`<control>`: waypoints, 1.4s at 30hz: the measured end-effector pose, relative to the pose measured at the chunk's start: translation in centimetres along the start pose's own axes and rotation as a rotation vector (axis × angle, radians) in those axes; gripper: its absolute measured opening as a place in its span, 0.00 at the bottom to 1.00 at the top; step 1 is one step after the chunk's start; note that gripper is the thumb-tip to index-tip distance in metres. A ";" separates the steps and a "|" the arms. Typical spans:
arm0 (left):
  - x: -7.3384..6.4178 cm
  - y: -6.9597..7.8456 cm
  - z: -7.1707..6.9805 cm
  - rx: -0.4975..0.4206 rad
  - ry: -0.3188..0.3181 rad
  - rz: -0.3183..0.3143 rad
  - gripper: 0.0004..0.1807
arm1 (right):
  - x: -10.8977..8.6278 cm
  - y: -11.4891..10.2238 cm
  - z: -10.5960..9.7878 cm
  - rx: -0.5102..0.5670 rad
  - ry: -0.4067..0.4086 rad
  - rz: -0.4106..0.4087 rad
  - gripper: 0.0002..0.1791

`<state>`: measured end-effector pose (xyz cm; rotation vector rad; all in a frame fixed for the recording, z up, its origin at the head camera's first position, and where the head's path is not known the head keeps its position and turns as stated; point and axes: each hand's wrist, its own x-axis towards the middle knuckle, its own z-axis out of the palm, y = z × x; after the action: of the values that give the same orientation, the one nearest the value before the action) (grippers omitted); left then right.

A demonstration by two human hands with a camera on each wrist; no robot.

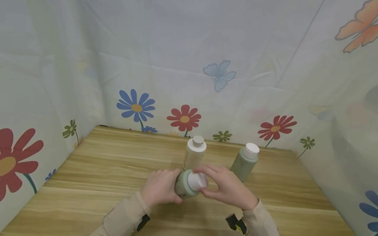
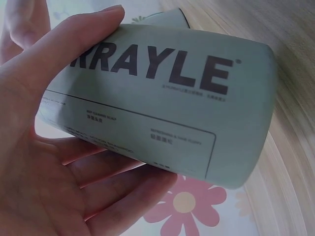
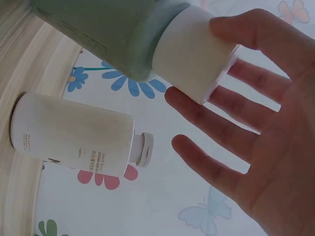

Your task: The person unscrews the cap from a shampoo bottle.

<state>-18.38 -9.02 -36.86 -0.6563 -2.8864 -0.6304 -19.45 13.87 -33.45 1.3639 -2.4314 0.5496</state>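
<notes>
A pale green bottle [image 1: 183, 185] leans over the table, its white cap [image 1: 196, 181] tipped up and to the right. My left hand [image 1: 161, 187] grips the bottle's body; thumb and fingers wrap round it beside the large dark "RRAYLE" lettering in the left wrist view. With thumb and fingertips my right hand [image 1: 226, 187] pinches the white cap, which sits on the bottle. In the right wrist view the thumb presses one side of the cap [image 3: 189, 54], while the lower fingers spread away from it.
Just behind my hands stands a white bottle [image 1: 194, 155] with a narrow flat-topped cap. A second green bottle [image 1: 244, 165] with a white cap stands to the right. Behind the wooden table [image 1: 118, 157] hangs a cloth [image 1: 165, 65] printed with flowers and butterflies.
</notes>
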 end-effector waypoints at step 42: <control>0.0 -0.1 0.2 0.003 0.007 0.022 0.35 | -0.1 -0.3 -0.5 0.005 -0.020 -0.057 0.28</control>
<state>-18.39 -9.02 -37.10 -0.6828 -2.8686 -0.6239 -19.07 14.02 -32.97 1.4430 -2.3998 0.5314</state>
